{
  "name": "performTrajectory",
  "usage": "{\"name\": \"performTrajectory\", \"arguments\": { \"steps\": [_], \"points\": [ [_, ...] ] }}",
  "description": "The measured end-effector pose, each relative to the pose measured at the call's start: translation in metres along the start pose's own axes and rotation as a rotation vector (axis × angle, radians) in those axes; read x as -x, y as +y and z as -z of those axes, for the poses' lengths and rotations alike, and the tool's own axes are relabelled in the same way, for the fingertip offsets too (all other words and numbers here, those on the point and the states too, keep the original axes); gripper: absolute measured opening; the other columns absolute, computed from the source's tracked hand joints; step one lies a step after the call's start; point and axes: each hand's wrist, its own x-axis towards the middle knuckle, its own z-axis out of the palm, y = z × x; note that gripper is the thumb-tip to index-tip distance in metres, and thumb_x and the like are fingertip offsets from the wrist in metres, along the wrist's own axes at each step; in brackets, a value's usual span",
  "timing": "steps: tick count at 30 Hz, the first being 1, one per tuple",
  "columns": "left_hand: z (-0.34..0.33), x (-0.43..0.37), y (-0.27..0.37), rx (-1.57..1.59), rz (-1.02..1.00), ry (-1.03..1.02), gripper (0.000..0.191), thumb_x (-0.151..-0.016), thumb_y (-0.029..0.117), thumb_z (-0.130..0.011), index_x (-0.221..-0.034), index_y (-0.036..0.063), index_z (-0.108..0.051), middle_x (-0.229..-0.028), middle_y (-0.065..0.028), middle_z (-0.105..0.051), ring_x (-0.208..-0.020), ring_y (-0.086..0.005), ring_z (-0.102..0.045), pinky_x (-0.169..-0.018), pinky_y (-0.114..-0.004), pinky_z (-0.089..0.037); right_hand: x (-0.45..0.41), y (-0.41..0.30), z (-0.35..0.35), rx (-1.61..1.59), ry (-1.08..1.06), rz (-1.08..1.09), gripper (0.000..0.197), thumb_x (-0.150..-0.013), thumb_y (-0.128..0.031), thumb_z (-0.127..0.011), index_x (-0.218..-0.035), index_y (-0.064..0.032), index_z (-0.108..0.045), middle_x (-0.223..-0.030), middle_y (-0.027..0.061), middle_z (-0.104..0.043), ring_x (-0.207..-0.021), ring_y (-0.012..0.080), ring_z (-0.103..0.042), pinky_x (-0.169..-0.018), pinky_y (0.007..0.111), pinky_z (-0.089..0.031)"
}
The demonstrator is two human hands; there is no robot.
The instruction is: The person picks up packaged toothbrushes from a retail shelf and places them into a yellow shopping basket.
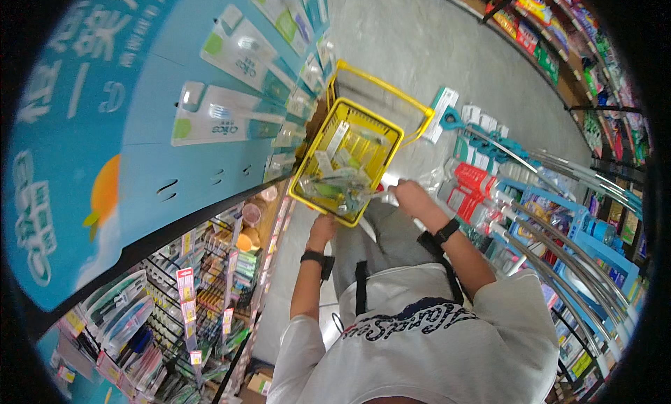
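Note:
In front of me stands a yellow plastic shopping basket [373, 142] with its handle tipped to the far side. Several clear-and-green plastic packages [335, 186] lie inside, mostly towards the near end. My left hand [321, 232] is closed at the basket's near left rim; what its fingers grip is hard to see. My right hand [411, 197] is raised just off the near right side, its fingers pinched on the edge of a clear plastic package [375, 192] that reaches over the basket. A dark band is around each wrist.
Blue display panel [157, 100] with hanging packaged goods rises on the left, above a wire rack [178, 299] of packets. Long metal-handled mops [555, 231] and red-labelled packages [473, 186] stand close on the right. Stocked shelves [555, 42] curve along the upper right beyond grey floor.

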Motion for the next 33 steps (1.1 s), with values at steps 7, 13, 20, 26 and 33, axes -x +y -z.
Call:
{"name": "performTrajectory", "arguments": {
  "steps": [7, 13, 20, 26, 33],
  "points": [
    [-0.019, -0.007, -0.062, 0.26, 0.188, 0.021, 0.027, -0.075, 0.016, -0.055, -0.097, 0.0011, -0.056, -0.086, -0.0217, -0.061, -0.083, -0.0369, -0.058, -0.074, -0.043, -0.047, -0.026, -0.002, 0.01, -0.242, 0.081, -0.18, 0.01, -0.074, -0.004, -0.05, -0.079, -0.0032, -0.058, -0.072, 0.0183, -0.054, -0.068, 0.0355, -0.055, -0.063, 0.043, -0.046],
    [-0.017, -0.024, -0.066, 0.2, 0.155, 0.102, 0.023, -0.077, 0.013, -0.052, -0.097, 0.0006, -0.056, -0.087, -0.0206, -0.061, -0.082, -0.0357, -0.059, -0.074, -0.043, -0.047, -0.036, 0.004, -0.019, -0.346, 0.073, -0.224, 0.011, -0.069, -0.003, -0.053, -0.079, 0.0008, -0.056, -0.073, 0.0207, -0.056, -0.071, 0.0365, -0.057, -0.064, 0.042, -0.046],
    [-0.013, -0.039, -0.046, 0.187, 0.107, 0.122, 0.029, -0.076, 0.008, -0.052, -0.104, -0.0003, -0.049, -0.106, -0.0263, -0.05, -0.096, -0.0405, -0.05, -0.082, -0.044, -0.042, -0.045, 0.006, -0.026, -0.418, 0.084, -0.294, 0.015, -0.067, -0.002, -0.053, -0.081, 0.0009, -0.057, -0.075, 0.0215, -0.057, -0.071, 0.0361, -0.057, -0.065, 0.041, -0.047],
    [0.003, -0.064, -0.019, -0.246, 0.087, 0.071, 0.031, -0.073, 0.007, -0.056, -0.104, 0.0029, -0.054, -0.124, -0.0183, -0.042, -0.113, -0.0348, -0.041, -0.09, -0.043, -0.037, -0.041, 0.021, -0.037, -0.433, 0.084, -0.29, 0.013, -0.068, -0.002, -0.052, -0.079, 0.0018, -0.056, -0.072, 0.0209, -0.056, -0.068, 0.0358, -0.057, -0.064, 0.042, -0.046],
    [0.001, -0.074, -0.039, -0.969, -0.164, -0.274, 0.027, -0.079, 0.016, -0.053, -0.104, 0.0133, -0.063, -0.132, -0.0038, -0.042, -0.125, -0.0234, -0.032, -0.101, -0.048, -0.024, -0.039, 0.02, -0.05, -0.462, 0.001, -0.36, 0.016, -0.081, -0.006, -0.049, -0.093, -0.0022, -0.058, -0.077, 0.021, -0.055, -0.073, 0.0387, -0.055, -0.066, 0.044, -0.044]
  ]
}}
